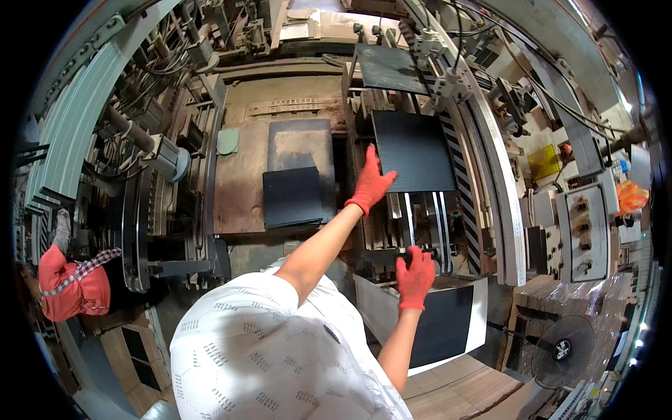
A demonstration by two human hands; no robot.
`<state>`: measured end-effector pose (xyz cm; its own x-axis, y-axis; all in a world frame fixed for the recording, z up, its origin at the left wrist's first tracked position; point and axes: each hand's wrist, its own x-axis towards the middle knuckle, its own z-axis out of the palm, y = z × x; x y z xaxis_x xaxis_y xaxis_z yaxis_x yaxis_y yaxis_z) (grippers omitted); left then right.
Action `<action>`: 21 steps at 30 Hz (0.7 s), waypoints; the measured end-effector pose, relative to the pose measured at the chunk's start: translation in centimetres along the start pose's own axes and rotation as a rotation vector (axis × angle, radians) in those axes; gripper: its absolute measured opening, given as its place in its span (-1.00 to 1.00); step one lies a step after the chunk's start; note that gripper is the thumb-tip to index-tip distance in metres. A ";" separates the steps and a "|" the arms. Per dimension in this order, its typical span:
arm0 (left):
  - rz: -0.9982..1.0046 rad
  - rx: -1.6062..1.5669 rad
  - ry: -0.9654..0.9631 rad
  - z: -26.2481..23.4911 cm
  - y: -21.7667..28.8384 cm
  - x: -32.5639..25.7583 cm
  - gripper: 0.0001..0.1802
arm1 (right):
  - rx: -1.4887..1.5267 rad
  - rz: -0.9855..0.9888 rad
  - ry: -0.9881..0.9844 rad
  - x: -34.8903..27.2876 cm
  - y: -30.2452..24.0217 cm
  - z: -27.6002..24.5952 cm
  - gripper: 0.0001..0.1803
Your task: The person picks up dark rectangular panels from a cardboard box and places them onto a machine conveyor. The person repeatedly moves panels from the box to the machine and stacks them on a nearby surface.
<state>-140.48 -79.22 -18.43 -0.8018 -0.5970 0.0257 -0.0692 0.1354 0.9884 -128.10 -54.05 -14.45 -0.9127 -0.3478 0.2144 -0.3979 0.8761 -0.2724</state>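
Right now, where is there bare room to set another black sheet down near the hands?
Bare brown plate lies left of the black sheet stack. Right of it is crowded: left hand on the black sheet, right hand by the rails.

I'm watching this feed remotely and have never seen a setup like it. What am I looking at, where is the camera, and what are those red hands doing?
This is one view from a camera worn on a person's head, looking down; the fisheye lens bends straight edges. The red shapes are the person's own gloved hands. The left hand rests flat against the edge of a dark sheet lying on the rails of a feeding machine. The right hand is at the near end of the rails, its fingers curled on a dark part there. Left of that, a stack of dark sheets sits on a brown table. Another person in red is at the far left.
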 end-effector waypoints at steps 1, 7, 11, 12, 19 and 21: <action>-0.100 -0.122 -0.037 -1.6 -0.1 0.8 0.04 | 0.053 0.065 0.024 1.0 0.3 1.6 -0.65; -0.052 -0.207 0.040 -6.9 -4.3 4.7 -0.54 | 0.053 0.242 -0.159 6.9 -0.1 4.6 -0.64; -0.110 -0.335 0.002 -6.7 -5.2 6.2 -0.64 | -0.102 0.178 -0.161 7.7 0.1 6.3 -0.64; -0.134 -0.373 -0.016 -6.3 -5.1 6.6 -0.63 | -0.111 0.179 -0.157 7.8 0.4 6.6 -0.65; -0.255 -0.572 -0.173 -4.2 -4.4 9.0 -0.69 | -0.061 0.244 -0.184 8.8 -2.0 5.6 -0.67; -0.284 -0.575 -0.197 -4.0 -4.7 9.7 -0.72 | -0.043 0.239 -0.160 8.6 -1.6 5.9 -0.69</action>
<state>-145.51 -88.81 -22.23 -0.8962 -0.3848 -0.2207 -0.0093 -0.4812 0.8766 -135.88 -60.37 -17.70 -0.9846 -0.1751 -0.0030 -0.1684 0.9516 -0.2569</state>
